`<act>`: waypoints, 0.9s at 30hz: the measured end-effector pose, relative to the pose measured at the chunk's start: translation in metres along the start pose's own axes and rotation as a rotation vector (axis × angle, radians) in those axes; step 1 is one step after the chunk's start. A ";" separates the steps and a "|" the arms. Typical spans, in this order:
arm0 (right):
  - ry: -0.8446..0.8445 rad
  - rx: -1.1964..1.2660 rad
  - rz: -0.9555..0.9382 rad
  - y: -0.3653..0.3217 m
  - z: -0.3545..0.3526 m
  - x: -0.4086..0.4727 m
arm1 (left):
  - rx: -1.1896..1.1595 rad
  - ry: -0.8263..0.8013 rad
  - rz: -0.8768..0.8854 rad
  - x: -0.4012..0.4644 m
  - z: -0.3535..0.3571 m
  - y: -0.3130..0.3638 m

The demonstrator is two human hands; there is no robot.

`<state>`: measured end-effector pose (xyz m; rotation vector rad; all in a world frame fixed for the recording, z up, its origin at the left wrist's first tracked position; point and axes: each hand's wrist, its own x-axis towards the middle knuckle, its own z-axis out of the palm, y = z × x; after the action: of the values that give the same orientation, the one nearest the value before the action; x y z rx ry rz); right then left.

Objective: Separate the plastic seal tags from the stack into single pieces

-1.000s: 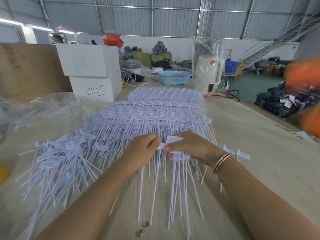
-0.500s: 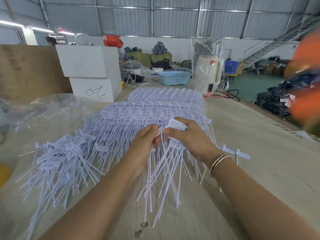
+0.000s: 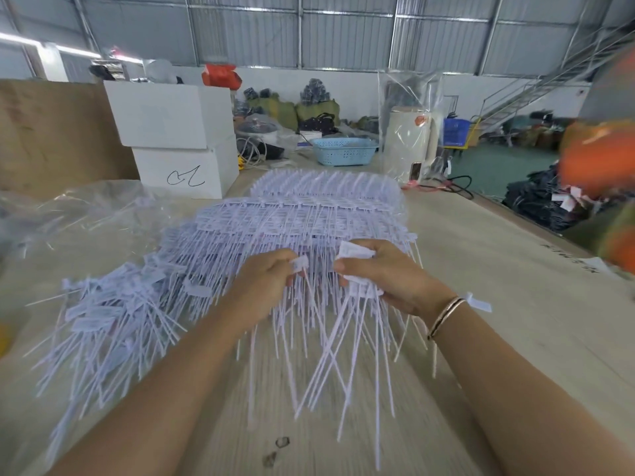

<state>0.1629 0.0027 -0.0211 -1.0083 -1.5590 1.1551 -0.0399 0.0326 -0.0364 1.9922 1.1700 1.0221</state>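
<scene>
The worktop (image 3: 498,304) lies bare to the right, up to its far right edge. The stack of seal tags (image 3: 309,214) sits mid-worktop, loose tags (image 3: 113,310) left. Right hand (image 3: 388,273) grasps a bunch of tags (image 3: 357,286); left hand (image 3: 264,283) pinches a single tag (image 3: 299,263) just beside it.

The left hand (image 3: 266,286) and right hand (image 3: 385,273), touching half a second ago at the centre of the frame, are now apart. The left pinches one tag (image 3: 299,263) pulled off the bunch (image 3: 357,286) the right hand grips, whose tails have splayed lower.
</scene>
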 end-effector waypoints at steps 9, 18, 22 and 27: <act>-0.074 -0.222 0.085 -0.001 0.013 -0.004 | 0.050 -0.127 0.216 -0.009 0.021 0.011; 0.030 -0.161 0.131 0.001 0.007 -0.001 | 0.385 0.066 0.229 -0.008 0.012 0.004; -0.037 -0.251 0.175 -0.001 0.010 -0.004 | 0.378 0.065 0.319 -0.009 0.014 0.006; -0.050 -0.354 0.283 -0.002 0.011 -0.005 | 0.427 0.014 0.357 -0.010 0.018 0.002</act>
<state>0.1537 -0.0049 -0.0215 -1.4828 -1.7384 1.1191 -0.0267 0.0209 -0.0470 2.6053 1.1345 1.0171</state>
